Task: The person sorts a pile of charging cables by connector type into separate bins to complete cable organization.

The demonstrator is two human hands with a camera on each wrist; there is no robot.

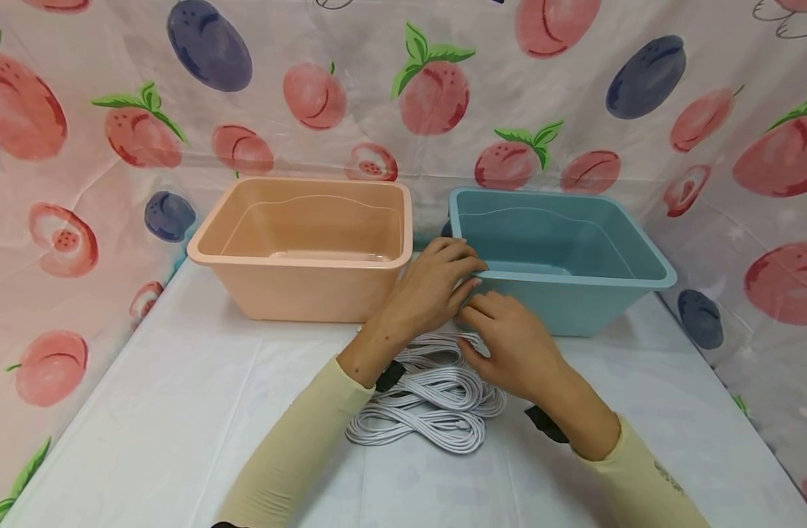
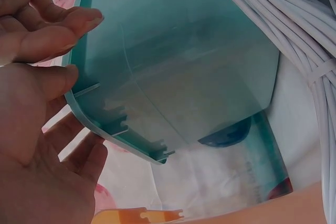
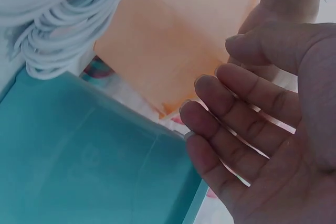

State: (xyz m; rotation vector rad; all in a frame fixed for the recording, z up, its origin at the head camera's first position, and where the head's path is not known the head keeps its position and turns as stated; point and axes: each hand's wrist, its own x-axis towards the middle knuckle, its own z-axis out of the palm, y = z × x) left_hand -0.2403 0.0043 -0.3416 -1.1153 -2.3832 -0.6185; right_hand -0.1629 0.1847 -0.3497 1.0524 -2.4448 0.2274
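Note:
A teal plastic bin [image 1: 575, 301] stands on the right of the table. My left hand [image 1: 436, 282] grips its rim at the near left corner; in the left wrist view, the thumb lies outside the rim and other fingers pass behind it. My right hand [image 1: 512, 345] is just below, its fingers loosely bent and its palm holding nothing in the right wrist view. Those fingertips [image 3: 197, 108] are close to the bin's edge; whether they touch it I cannot tell. Under both hands lie coiled bundles of white cable [image 1: 436, 396], partly hidden by the hands.
To the left stands a peach-coloured plastic bin [image 1: 304, 293], near my left forearm. A white cloth [image 1: 179, 440] covers the table. Fruit-printed fabric [image 1: 377, 81] hangs behind and along the sides.

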